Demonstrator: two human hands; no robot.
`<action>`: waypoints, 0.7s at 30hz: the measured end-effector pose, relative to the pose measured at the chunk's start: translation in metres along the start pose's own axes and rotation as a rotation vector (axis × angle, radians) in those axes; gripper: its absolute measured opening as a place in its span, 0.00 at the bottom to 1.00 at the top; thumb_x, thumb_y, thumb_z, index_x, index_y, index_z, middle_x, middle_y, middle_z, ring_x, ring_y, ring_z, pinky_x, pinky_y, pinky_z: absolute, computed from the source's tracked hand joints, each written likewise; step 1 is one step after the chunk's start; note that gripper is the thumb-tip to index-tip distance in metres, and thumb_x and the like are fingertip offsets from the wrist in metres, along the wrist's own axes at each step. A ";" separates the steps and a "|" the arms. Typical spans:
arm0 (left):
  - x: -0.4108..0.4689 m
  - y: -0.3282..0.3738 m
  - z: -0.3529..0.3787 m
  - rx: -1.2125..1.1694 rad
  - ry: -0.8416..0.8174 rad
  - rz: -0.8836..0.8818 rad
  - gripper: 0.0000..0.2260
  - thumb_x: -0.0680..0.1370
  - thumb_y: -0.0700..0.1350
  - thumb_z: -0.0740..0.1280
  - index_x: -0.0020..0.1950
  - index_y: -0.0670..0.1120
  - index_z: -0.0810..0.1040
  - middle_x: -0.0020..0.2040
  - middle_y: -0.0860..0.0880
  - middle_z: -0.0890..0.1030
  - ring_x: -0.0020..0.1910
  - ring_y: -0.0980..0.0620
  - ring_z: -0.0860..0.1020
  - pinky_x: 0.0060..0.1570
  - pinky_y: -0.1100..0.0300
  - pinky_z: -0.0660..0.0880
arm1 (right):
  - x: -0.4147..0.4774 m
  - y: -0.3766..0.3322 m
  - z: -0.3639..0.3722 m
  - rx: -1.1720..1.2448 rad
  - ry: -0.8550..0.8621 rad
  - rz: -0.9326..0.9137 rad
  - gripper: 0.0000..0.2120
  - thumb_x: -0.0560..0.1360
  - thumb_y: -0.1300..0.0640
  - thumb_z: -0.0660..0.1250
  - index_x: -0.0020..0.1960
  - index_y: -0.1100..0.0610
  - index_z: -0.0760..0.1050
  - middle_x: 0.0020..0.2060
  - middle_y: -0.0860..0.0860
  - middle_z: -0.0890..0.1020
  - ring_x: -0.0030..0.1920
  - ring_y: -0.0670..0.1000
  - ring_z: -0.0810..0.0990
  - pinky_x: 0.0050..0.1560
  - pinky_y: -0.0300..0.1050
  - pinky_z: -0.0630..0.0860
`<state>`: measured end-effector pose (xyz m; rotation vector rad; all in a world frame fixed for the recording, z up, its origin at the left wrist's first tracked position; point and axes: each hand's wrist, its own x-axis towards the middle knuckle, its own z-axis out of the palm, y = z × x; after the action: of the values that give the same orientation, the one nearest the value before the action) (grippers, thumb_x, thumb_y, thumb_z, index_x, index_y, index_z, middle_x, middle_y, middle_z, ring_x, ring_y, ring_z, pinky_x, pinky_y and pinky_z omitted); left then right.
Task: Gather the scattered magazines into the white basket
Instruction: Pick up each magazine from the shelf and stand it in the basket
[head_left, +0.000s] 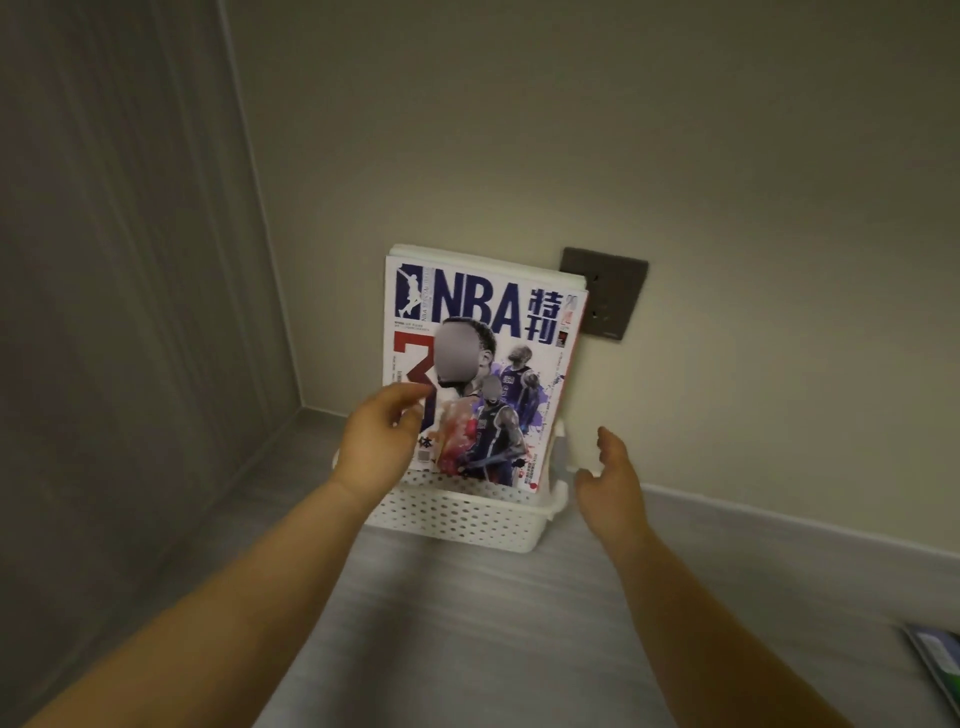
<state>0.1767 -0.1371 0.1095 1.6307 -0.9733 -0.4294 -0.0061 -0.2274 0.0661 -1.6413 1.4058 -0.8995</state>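
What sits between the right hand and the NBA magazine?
Head view: only the raised right end of the white basket, with the NBA magazine standing inside and the open right hand just outside.
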 end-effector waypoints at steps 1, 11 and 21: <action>-0.015 0.009 0.005 -0.060 0.018 0.007 0.10 0.76 0.35 0.59 0.51 0.43 0.77 0.54 0.44 0.78 0.53 0.50 0.75 0.53 0.66 0.68 | -0.010 0.006 -0.012 -0.028 0.008 -0.002 0.26 0.75 0.69 0.56 0.71 0.58 0.58 0.71 0.56 0.64 0.70 0.56 0.64 0.66 0.46 0.63; -0.206 0.045 0.147 -0.279 -0.386 -0.082 0.13 0.74 0.27 0.58 0.38 0.40 0.77 0.30 0.49 0.76 0.25 0.67 0.75 0.32 0.78 0.71 | -0.127 0.108 -0.214 -0.173 0.309 0.132 0.16 0.74 0.71 0.56 0.60 0.64 0.71 0.58 0.61 0.77 0.50 0.57 0.76 0.41 0.28 0.70; -0.321 0.070 0.297 0.003 -0.701 -0.099 0.08 0.73 0.29 0.60 0.47 0.35 0.79 0.37 0.46 0.79 0.36 0.54 0.77 0.36 0.78 0.69 | -0.228 0.248 -0.414 -0.566 0.357 0.413 0.16 0.73 0.64 0.61 0.60 0.60 0.73 0.56 0.62 0.79 0.57 0.61 0.76 0.57 0.53 0.73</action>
<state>-0.2516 -0.0758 0.0170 1.5552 -1.4009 -1.1137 -0.5139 -0.0689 0.0226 -1.5204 2.3069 -0.5961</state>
